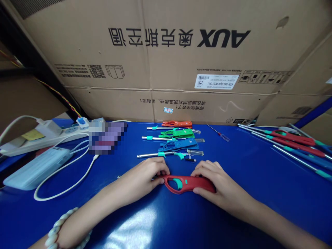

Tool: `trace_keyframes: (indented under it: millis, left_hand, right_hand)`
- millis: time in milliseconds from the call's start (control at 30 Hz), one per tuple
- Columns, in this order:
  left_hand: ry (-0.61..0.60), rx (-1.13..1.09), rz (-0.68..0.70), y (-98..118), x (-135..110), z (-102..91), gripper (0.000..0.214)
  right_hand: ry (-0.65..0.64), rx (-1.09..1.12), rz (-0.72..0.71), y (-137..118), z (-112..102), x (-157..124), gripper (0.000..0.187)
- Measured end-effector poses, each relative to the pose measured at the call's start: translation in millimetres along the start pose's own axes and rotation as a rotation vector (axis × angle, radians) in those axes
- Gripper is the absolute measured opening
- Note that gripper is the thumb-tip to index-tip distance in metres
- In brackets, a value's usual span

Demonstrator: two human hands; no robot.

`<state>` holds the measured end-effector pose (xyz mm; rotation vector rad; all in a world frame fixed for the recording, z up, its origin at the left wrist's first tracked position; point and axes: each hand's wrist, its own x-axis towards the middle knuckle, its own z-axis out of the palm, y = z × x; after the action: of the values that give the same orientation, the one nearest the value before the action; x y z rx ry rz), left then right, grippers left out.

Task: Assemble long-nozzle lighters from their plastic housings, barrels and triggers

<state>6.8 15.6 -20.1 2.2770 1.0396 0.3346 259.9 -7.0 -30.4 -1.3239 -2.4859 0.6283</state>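
A red long-nosed lighter [184, 183] with a teal trigger lies on the blue table [259, 180] in front of me. My left hand [145, 176] is closed over its nozzle end, fingers curled on the metal tube. My right hand [215, 181] grips the red handle end, fingers wrapped over it. Just beyond lie opened lighter halves with metal tubes: an orange one [177, 123], a green one [176, 134] and a blue one [178, 144].
Several assembled red and blue lighters [293, 140] lie at the right. A small screwdriver [220, 134] rests near them. At the left are a white power strip [46, 135], a pale power bank [36, 167] and a white cable [75, 181]. Large cardboard boxes [171, 58] wall the back.
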Motion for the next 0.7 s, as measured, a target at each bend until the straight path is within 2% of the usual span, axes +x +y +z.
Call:
trace_keyframes:
  millis: [700]
  left_hand:
    - [0.027, 0.026, 0.001, -3.8, 0.9, 3.9, 0.011]
  right_hand:
    - [0.023, -0.013, 0.013, 3.4, 3.8, 1.1, 0.013]
